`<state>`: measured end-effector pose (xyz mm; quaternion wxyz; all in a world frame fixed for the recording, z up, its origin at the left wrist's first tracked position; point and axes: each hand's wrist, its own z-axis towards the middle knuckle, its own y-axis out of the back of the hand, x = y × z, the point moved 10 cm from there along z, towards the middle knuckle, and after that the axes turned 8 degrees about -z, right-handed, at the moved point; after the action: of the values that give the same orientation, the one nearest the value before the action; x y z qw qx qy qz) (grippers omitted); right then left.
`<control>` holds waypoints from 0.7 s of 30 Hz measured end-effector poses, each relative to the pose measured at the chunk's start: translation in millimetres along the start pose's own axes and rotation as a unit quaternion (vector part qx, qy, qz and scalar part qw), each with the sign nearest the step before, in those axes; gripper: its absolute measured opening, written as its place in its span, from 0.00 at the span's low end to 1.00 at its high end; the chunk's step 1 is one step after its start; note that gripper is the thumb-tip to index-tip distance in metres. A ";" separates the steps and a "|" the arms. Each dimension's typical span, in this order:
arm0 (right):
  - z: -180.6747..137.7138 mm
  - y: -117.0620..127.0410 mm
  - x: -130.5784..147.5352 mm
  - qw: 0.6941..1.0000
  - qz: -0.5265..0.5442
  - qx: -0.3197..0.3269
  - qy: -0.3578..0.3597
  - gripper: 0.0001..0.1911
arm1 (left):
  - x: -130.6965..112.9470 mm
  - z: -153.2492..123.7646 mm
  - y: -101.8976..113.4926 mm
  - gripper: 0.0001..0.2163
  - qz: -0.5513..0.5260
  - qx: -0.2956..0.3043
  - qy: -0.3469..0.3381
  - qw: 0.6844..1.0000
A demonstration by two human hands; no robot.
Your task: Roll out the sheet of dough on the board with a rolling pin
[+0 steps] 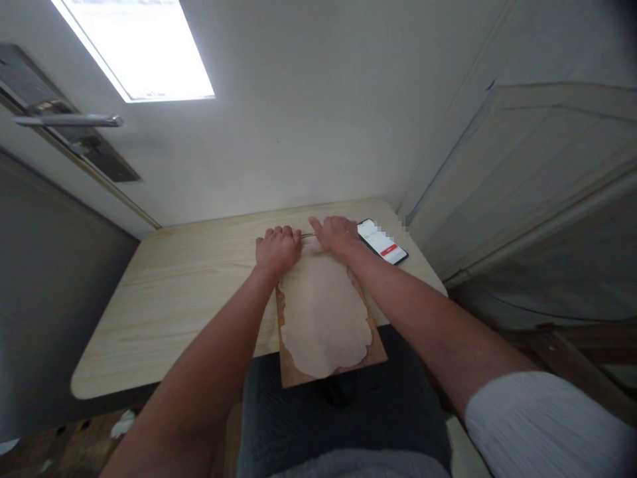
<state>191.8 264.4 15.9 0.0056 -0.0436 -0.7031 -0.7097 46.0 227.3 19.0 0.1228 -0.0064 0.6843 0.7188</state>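
A flat pale sheet of what looks like dough (326, 315), with a wavy edge, lies spread over a brown wooden board (293, 377). At the sheet's far end, a thin shiny rod (308, 235) shows in the gap between my hands. My left hand (279, 251) is closed in a fist over the rod's left part. My right hand (338, 234) is curled over its right part, thumb stretched toward the left. Both hands hide most of the rod and the sheet's far edge.
The board rests on a light wood-grain table (174, 299) and juts past its near edge over my lap. Just right of my right hand lies a phone (383, 240), screen lit. Behind the table stands a white door with a metal handle (70, 121).
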 end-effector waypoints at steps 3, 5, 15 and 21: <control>5.5 -2.6 -1.2 1.000 0.011 0.014 -0.011 0.43 | 2.5 5.8 -1.0 0.23 0.004 0.006 0.000 1.000; 8.6 -3.3 -1.8 1.000 0.014 0.019 -0.016 0.43 | 4.5 10.4 -2.6 0.23 0.005 0.009 0.001 1.000; 20.8 -0.9 -2.9 1.000 0.016 -0.012 -0.021 0.46 | 17.7 30.9 -10.6 0.30 -0.040 0.026 0.049 0.998; 32.3 -5.2 -2.4 1.000 0.015 -0.002 -0.022 0.46 | 24.2 42.3 -13.3 0.33 -0.045 0.040 0.072 0.996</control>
<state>195.6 296.5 10.8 0.0006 -0.0701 -0.7006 -0.7101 31.7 273.4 4.4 0.1057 -0.0841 0.7186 0.6822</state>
